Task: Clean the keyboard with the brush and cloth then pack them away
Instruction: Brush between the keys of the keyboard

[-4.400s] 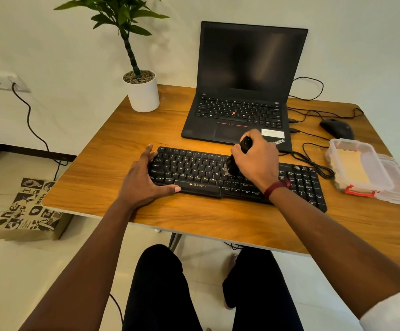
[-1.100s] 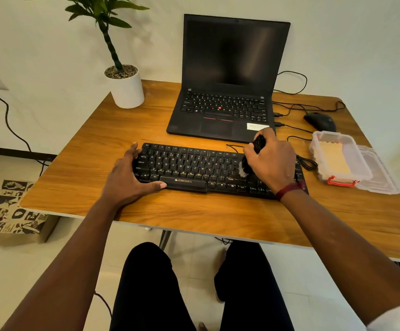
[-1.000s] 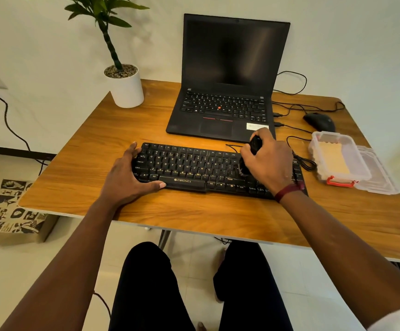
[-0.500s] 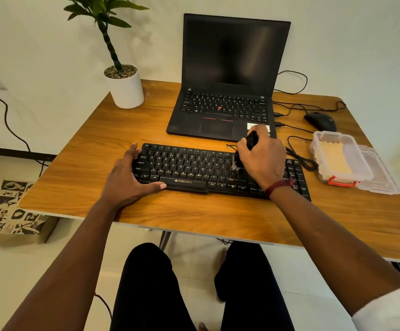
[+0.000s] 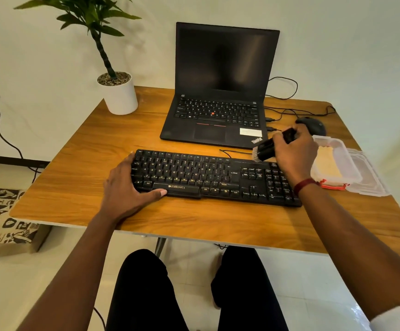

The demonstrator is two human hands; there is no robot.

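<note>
One view only: a wide-angle camera worn on the person's head, facing forward and down. It sits close above the lap and desk, the keyboard legends readable, the wall beyond.

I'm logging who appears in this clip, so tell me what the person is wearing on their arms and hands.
No gloves. The right hand has a dark red band round its wrist, and a white sleeve shows high on that arm. The left hand and forearm show nothing worn: no band, watch or sleeve.
</note>
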